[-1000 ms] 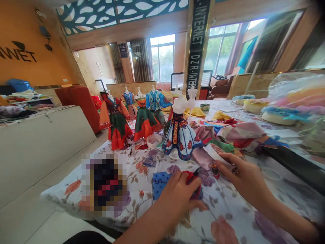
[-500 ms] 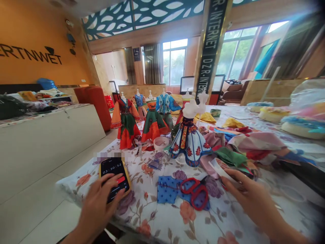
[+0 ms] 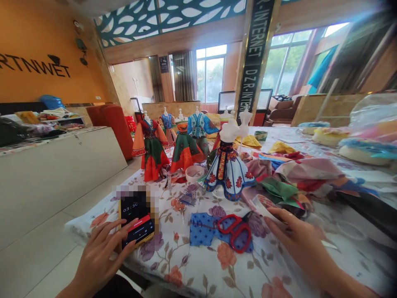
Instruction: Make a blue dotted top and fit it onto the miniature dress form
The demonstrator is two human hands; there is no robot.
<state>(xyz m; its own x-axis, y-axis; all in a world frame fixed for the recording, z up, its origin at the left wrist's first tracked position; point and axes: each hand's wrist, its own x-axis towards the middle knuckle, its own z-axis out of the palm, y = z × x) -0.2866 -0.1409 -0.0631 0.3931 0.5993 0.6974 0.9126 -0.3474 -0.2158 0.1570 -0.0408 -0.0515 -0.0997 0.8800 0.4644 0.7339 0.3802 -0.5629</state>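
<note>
My left hand rests its spread fingers over the lower left of a phone in a yellow case, which lies on the table's left part. A timer and a red bar show on its screen; part of it is blurred out. Between thumb and fingers, my right hand grips the near edge of a white roll of tape, tilted over the cloth. Between the hands lie red-handled scissors, on top of a blue patterned fabric piece.
Small dress forms in costumes stand behind, the nearest in a white and blue skirt. A white ring-shaped roll sits beside it. Heaped fabric scraps lie at right on the floral tablecloth. A small pointed blade shows near my right wrist.
My left hand has drawn back left and down across the phone, uncovering more of its screen, where a red bar now shows. My right hand keeps the roll with little movement.
</note>
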